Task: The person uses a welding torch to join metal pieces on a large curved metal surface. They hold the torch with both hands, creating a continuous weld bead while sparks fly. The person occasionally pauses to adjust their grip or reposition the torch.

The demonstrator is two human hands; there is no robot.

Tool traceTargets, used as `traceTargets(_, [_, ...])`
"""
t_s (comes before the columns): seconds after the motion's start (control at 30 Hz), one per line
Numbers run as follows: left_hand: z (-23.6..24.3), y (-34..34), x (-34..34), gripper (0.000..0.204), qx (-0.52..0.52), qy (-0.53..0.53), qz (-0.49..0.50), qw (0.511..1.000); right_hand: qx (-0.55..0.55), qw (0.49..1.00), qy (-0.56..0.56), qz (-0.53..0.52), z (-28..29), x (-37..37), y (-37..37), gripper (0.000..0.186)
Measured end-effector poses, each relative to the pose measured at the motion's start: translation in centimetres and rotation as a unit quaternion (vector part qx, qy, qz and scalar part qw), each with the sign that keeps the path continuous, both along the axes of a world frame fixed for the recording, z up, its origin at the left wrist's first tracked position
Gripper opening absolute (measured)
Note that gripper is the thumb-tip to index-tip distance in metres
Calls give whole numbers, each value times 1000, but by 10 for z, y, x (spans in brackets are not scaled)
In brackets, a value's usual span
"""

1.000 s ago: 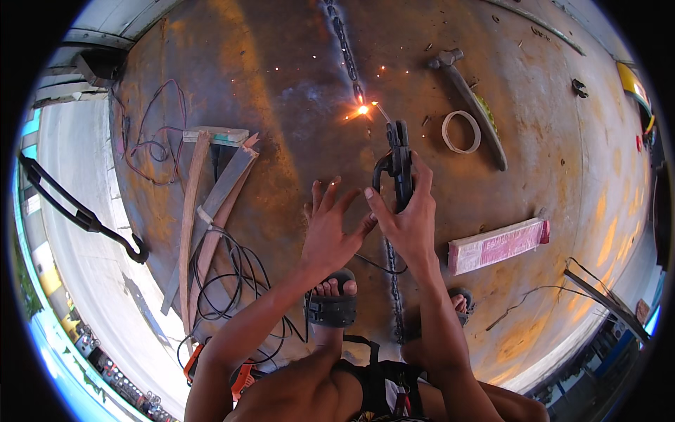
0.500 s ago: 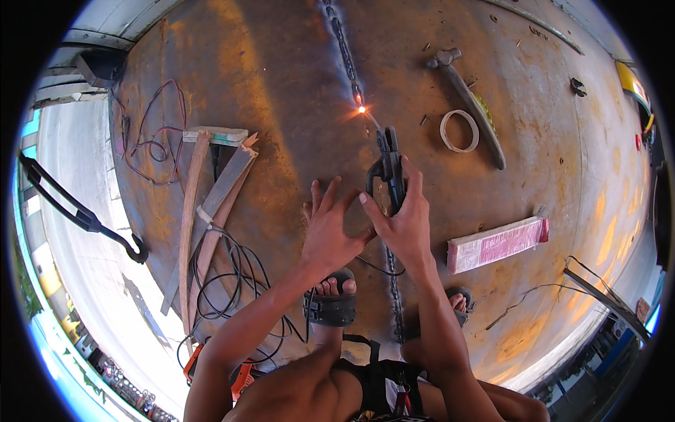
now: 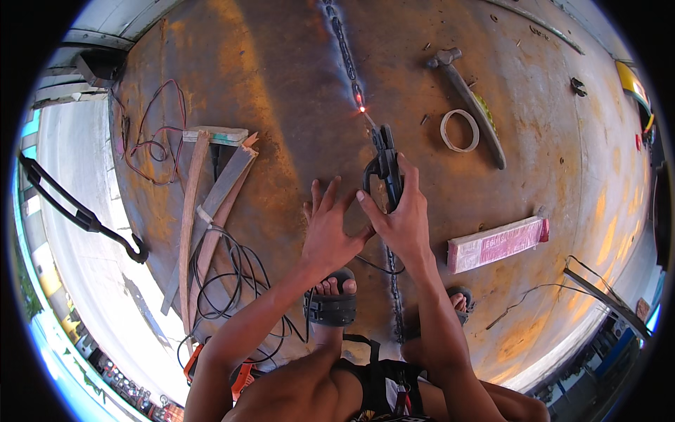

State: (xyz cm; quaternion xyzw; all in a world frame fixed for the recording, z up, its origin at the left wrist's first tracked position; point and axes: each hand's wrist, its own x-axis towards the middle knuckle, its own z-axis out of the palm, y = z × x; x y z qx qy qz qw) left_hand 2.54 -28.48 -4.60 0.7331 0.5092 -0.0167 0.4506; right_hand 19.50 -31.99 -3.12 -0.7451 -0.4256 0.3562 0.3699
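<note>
My right hand [image 3: 402, 221] is closed round a black electrode holder [image 3: 387, 162]. From its jaws a short welding rod [image 3: 370, 119] reaches up to a seam, where a small red-orange glow [image 3: 362, 109] shows at the rod's tip. A dark, lumpy weld bead [image 3: 342, 46] runs from there along the rusty steel plate [image 3: 295, 84] to the far edge. Another stretch of bead [image 3: 395, 295] lies below my hands. My left hand [image 3: 329, 225] is held just left of the holder with fingers spread, gripping nothing.
A hammer [image 3: 470, 98] and a pale ring [image 3: 459, 131] lie to the right, above a pink-and-white rod box [image 3: 498, 244]. Wooden strips [image 3: 195, 218] and coiled black cable [image 3: 242, 271] lie on the left. My sandalled feet [image 3: 332, 306] flank the seam.
The bright arc has dimmed to a smaller red glow. My right hand and the holder have shifted slightly up and left; the rod looks shorter. My left hand stays put.
</note>
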Motion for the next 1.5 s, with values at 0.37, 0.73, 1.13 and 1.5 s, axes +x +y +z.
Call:
traceTargets(0.37, [4,3,1,78,-7,-14,10,1000,4,1000,10,0,-1,0,1,89])
traceTargets(0.73, [4,3,1,79,-9,-12,8,1000,18,1000,-4,4,-6,0,0,88])
traceTargets(1.13, [4,2,1,76,4,-17,5,1000,-12,1000,22,-3,2,1,2,89])
traceTargets(1.5, [3,-1,4,88,-3,-7,5,1000,45,996,19,-74,0,2,-15,87])
